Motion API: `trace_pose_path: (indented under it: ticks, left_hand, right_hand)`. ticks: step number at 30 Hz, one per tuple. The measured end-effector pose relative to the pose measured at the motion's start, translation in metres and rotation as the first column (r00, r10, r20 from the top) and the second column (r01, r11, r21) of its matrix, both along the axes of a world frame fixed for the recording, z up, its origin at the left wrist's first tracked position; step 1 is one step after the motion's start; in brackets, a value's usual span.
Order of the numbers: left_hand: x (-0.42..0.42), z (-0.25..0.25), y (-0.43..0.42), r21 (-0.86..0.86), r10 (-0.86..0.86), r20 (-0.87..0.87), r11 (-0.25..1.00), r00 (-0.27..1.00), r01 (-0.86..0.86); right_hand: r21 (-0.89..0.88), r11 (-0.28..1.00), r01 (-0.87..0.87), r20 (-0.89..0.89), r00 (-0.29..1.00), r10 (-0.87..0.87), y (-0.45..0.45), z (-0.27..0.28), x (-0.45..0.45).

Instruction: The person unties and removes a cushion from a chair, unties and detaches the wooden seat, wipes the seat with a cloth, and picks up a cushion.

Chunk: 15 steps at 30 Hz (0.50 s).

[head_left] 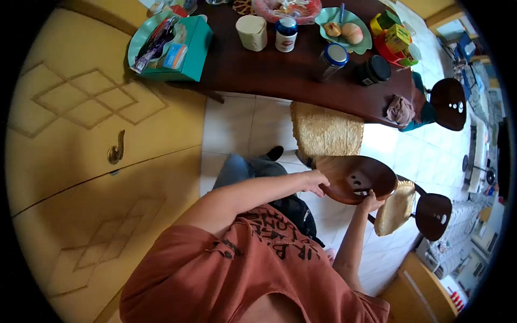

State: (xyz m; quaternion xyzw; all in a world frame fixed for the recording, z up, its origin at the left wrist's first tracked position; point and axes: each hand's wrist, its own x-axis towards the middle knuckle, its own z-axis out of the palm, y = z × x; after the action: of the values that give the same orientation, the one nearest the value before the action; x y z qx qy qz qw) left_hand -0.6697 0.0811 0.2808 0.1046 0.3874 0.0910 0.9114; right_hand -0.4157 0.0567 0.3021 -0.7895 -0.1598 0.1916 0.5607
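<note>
A brown wooden chair back (336, 172) with small cut-out holes tilts in front of my body. My left hand (314, 182) grips its left edge, the fingers bent over the rim. At its lower right edge my right hand (371, 202) holds on near the cut-outs, with part of its fingers hidden by the wood. Just beyond the chair back, a seat with a gold patterned cover (327, 131) sits partly under the dark table (242, 72).
On the table stand a teal box (196, 51), a paper roll (251, 33), a white bottle (286, 35), jars (334, 59), a green plate (363, 42) and a crumpled cloth (400, 110). More chairs (433, 215) stand right. A yellow door (70, 156) is left.
</note>
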Motion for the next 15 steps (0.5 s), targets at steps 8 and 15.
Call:
trace_pose_path:
  ticks: [8,15]
  left_hand:
    - [0.005,0.027,0.048,0.026,-0.498,-0.208,0.857,0.842,0.514]
    - [0.004,-0.002,0.073,0.09,-0.788,-0.135,0.594,0.601,0.8]
  right_hand:
    - [0.013,0.997,-0.082,-0.012,0.997,0.082,-0.001,0.009,-0.006]
    - [0.013,0.999,0.032,-0.093,0.995,-0.031,-0.012,0.0,-0.001]
